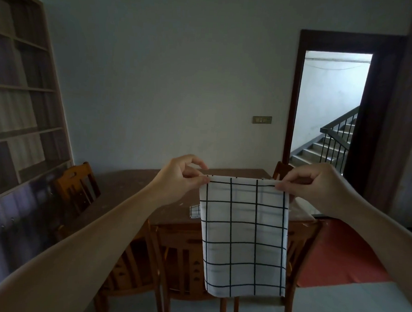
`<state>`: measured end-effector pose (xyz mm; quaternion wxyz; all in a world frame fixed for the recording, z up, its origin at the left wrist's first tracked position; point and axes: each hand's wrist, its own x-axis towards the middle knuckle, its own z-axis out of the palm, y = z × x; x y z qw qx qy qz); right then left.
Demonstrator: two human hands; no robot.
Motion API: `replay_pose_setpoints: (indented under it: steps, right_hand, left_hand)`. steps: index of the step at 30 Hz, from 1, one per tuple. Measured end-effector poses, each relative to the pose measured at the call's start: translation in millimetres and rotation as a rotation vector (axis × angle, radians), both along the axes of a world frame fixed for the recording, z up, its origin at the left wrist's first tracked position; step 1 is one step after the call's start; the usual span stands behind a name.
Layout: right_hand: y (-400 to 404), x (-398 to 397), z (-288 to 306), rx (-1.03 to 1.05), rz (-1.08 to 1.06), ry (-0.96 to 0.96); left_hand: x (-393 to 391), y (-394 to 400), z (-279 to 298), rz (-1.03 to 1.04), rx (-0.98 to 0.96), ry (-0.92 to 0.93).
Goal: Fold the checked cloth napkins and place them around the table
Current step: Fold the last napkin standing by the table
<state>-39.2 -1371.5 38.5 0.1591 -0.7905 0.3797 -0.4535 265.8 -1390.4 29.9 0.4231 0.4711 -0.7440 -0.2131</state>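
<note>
A white cloth napkin with a dark check pattern (243,236) hangs in the air in front of me, doubled over, its folded edge at the bottom. My left hand (182,176) pinches its top left corner. My right hand (311,185) pinches the top right corner. The napkin hangs above the near edge of a brown wooden table (131,187). A second checked napkin (195,211) lies folded small on the table, partly hidden behind the hanging one. More pale cloth (301,209) shows on the table at the right, behind my right hand.
Wooden chairs stand around the table: one at the left (77,187), two at the near side (183,257), one at the far right (281,170). A tall bookshelf (19,93) fills the left wall. An open doorway (331,107) at the right shows stairs. A red mat (338,253) lies on the floor.
</note>
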Motion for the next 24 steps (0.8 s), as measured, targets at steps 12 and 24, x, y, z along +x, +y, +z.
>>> replay_pose_setpoints:
  steps: [12, 24]
  right_hand:
    - [-8, -4, -4, 0.111, -0.013, 0.081]
    - [-6, 16, 0, 0.069, -0.125, 0.355]
  left_hand:
    - [-8, 2, -2, -0.008, 0.038, 0.098]
    - [-26, 12, -20, -0.085, 0.243, 0.413]
